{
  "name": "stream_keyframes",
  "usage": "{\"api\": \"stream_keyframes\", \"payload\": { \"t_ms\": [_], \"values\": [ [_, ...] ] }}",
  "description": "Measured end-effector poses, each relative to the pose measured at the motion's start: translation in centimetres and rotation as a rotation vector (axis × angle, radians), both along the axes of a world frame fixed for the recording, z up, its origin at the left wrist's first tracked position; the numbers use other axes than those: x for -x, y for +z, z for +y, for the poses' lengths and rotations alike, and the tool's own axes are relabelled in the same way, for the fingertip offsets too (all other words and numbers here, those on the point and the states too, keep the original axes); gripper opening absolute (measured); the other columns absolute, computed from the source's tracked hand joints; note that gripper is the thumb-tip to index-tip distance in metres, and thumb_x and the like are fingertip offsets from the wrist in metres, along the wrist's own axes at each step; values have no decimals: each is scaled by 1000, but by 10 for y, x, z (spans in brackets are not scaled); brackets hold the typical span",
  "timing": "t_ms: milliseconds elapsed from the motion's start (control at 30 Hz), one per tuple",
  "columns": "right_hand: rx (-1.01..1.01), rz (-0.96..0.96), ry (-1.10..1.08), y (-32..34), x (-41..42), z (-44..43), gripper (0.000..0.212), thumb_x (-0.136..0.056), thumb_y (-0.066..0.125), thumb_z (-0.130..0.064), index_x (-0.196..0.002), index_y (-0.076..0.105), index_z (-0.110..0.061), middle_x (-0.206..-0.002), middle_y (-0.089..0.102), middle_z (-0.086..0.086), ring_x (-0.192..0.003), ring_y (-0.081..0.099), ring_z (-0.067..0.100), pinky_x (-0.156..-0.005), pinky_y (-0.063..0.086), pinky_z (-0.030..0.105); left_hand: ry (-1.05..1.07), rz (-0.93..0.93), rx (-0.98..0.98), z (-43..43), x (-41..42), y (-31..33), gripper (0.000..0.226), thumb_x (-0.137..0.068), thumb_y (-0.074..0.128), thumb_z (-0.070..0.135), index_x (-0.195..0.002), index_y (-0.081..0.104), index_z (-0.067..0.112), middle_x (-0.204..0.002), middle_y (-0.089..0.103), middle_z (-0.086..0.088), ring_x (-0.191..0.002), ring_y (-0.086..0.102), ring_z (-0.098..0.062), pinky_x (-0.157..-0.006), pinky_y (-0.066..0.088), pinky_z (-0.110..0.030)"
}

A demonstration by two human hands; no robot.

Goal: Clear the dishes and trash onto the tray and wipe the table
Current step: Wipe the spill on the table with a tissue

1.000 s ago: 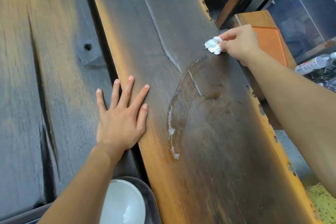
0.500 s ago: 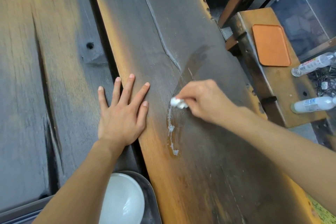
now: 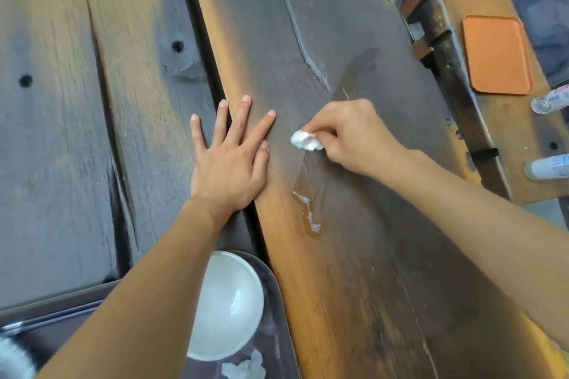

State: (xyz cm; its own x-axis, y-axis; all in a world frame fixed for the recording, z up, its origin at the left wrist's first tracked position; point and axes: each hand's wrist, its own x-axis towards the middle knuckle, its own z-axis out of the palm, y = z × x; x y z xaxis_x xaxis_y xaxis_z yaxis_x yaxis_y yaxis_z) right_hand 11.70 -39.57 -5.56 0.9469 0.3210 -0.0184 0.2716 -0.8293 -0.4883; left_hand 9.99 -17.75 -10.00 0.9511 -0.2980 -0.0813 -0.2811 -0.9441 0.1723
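At the lower left the tray (image 3: 278, 301) already carries a white bowl (image 3: 228, 308) and some crumpled paper (image 3: 244, 368), so the clearing looks done and the wiping step is in hand. The left hand (image 3: 229, 160) lies flat on the table (image 3: 354, 24), fingers spread and holding nothing, bracing across the gap between two planks. Just to its right, the right hand (image 3: 348, 135) has its fingers pinched on a small white wad of tissue (image 3: 304, 141), pressed to the wood at the top of a wet streak (image 3: 308, 209) that runs toward the viewer. The next move probably calls for drawing the wad down through that streak, where whitish residue sits near its lower end. Further right, a side bench (image 3: 523, 138) holds an orange mat (image 3: 495, 55) and two bottles (image 3: 551, 164), both cut off by the frame edge. The left forearm hides part of the tray, and a blurred object at the bottom-left corner cannot be made out.
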Motion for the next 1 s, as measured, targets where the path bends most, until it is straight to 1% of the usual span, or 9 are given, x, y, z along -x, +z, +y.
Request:
{"api": "stream_keyframes", "payload": {
  "t_ms": [67, 200, 267, 333, 433, 700, 833, 933, 1000],
  "values": [
    [-42, -19, 228, -1, 40, 11, 21, -77, 68, 0, -91, 80, -10, -85, 75, 6, -77, 70, 25, -71, 57, 35, -11, 14, 2, 1, -1, 1, 52, -100, 24, 41, -152, 18, 44, -166, 8, 4, -152, 4, -30, -115, 0, -67],
    [-37, 214, 551, 3, 109, 9, 21, -83, 70, 0, -101, 78, -10, -93, 72, 2, -83, 65, 17, -73, 56, 34, -17, 33, -18, 3, -1, 2, 54, -99, 21, 43, -152, 17, 45, -166, 7, 6, -152, 4, -30, -114, 0, -67],
    [-125, 216, 462, 10, 98, 1, 21, -85, 68, 0, -100, 79, -11, -93, 74, 0, -84, 67, 14, -75, 55, 32, -20, 69, -19, 4, -1, 3, 54, -98, 20, 44, -152, 15, 47, -166, 5, 8, -152, 0, -28, -114, -3, -67],
    [-209, 57, 177, 11, 62, -2, 22, -83, 68, 0, -97, 80, -12, -92, 76, 0, -84, 69, 15, -78, 53, 28, -37, 145, 30, 6, -5, 7, 53, -99, 22, 42, -151, 15, 49, -165, 0, 11, -152, -6, -26, -114, -9, -64],
    [-53, 1, 39, 2, 27, 3, 27, -82, 63, 0, -96, 81, -15, -90, 75, 5, -87, 69, 25, -77, 47, 26, -59, 268, 83, 21, -8, 18, 52, -102, 25, 38, -152, 17, 47, -165, -1, 11, -152, -10, -25, -116, -11, -59],
    [53, 103, 499, -2, 170, 2, 17, -78, 70, 5, -89, 77, -6, -84, 69, 8, -75, 65, 29, -68, 56, 41, 130, 360, 240, 107, 66, 59, 53, -103, 36, 30, -155, 23, 31, -162, 25, -3, -152, 8, -26, -120, 10, -39],
    [155, 262, 712, 19, 233, 3, 24, -74, 70, 9, -91, 77, -7, -84, 67, 7, -73, 63, 28, -66, 57, 40, 268, 251, 303, 140, 124, 100, 52, -100, 42, 24, -152, 32, 24, -138, 55, -16, -139, 38, -34, -109, 34, -43],
    [92, 268, 482, 39, 247, 3, 17, -84, 68, 0, -96, 77, -8, -91, 72, 6, -81, 69, 24, -76, 57, 38, 277, 188, 306, 151, 168, 114, 48, -96, 48, 22, -144, 45, 19, -126, 63, -15, -115, 59, -36, -97, 44, -43],
    [-9, 259, 202, 53, 258, 20, 17, -89, 64, -6, -99, 78, -10, -95, 74, 3, -86, 68, 20, -81, 55, 37, 276, 177, 325, 161, 203, 116, 45, -94, 49, 24, -138, 52, 16, -126, 66, -12, -114, 62, -34, -97, 46, -41]
  ]
}}
